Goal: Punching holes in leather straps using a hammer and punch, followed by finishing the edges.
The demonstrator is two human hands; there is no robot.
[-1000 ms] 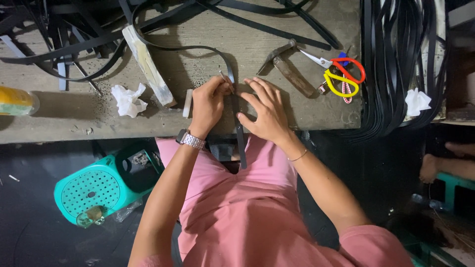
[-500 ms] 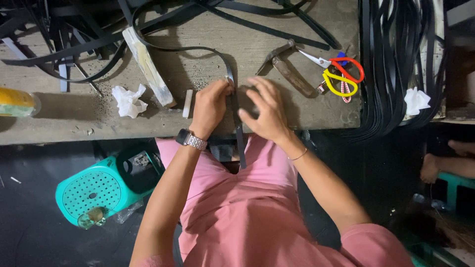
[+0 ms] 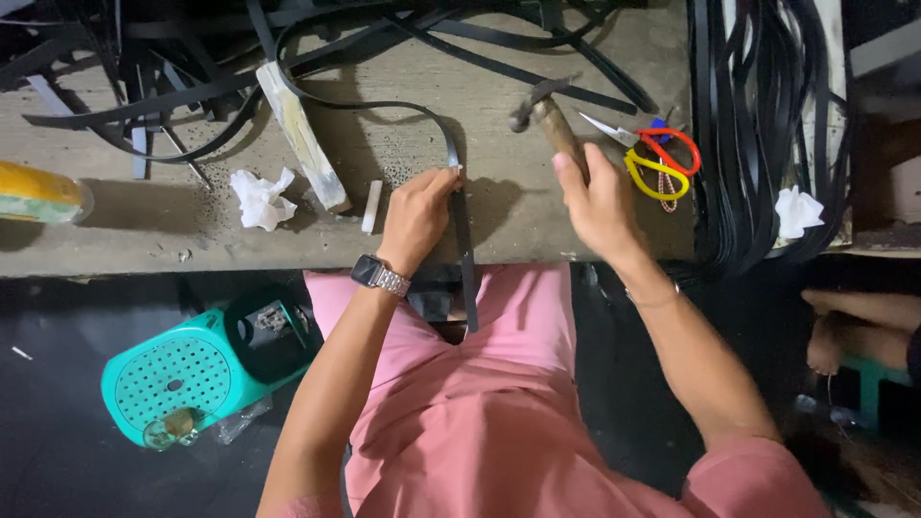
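Now left hand fingers pinching black strap flat on counter edge; thin, floppy, light — best gripped nr end. Right hand fingers curled round hammer handle; head-heavy.

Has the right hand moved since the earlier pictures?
Yes. The right hand has left the black strap and gone rightward, toward the scissors; it now lies on the hammer handle.

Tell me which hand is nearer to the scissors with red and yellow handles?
The right hand. It rests on the hammer handle, just left of the scissors in the picture. The left hand is farther left, pinching the black strap on the workbench.
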